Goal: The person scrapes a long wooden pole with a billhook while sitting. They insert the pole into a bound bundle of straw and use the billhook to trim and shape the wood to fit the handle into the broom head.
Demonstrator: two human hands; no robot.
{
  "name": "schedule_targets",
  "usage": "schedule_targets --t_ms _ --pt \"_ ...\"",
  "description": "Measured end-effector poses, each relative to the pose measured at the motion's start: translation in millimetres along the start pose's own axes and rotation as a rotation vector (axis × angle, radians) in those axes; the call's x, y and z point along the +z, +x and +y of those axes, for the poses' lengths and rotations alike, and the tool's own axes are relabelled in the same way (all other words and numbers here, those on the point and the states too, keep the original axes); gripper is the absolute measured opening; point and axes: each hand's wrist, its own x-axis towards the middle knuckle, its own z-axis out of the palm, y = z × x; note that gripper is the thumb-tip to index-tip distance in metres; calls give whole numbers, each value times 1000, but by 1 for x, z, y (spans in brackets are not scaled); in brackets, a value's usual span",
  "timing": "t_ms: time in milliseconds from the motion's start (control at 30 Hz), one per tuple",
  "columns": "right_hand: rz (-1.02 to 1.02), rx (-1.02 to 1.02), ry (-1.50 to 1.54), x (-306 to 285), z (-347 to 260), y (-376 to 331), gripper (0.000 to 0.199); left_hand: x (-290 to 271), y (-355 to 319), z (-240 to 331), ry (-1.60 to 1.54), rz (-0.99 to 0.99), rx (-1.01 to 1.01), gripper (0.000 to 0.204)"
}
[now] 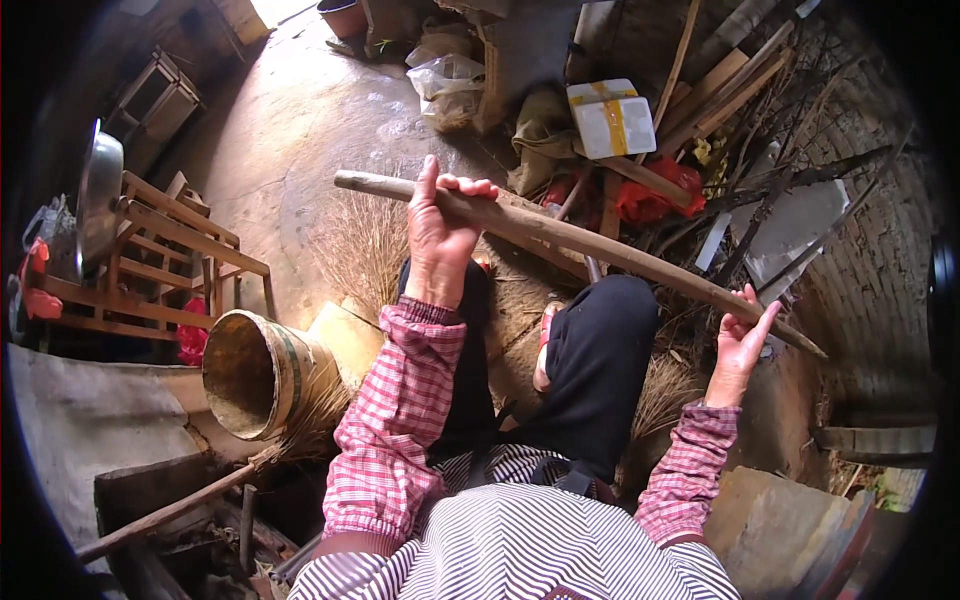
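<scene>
A long, smooth wooden pole [590, 243] slants across in front of me, its left end farther away and its right end nearer. My left hand [440, 240] is closed round it close to the left end, thumb pointing up and fingers curled over the far side. Toward the other end my right hand [738, 348] grips it between thumb and fingers, some of which are hidden behind the wood. Checked red sleeves cover both forearms. Below the pole are my knees in dark trousers [600, 350]. Dry twig bristles [362, 245] stand beyond my left forearm.
At left lie a tipped bucket [290, 378] and a wooden chair frame [190, 250] beside a metal basin [102, 200]. A twig broom [190, 510] rests at lower left. Planks [730, 95], a white foam box [612, 118] and a red bag [662, 192] crowd the far right.
</scene>
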Motion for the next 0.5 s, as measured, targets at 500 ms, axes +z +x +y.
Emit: schedule_targets --t_ms 500 --pt "-49 -156 137 52 -28 30 52 12 -69 23 340 -164 9 41"
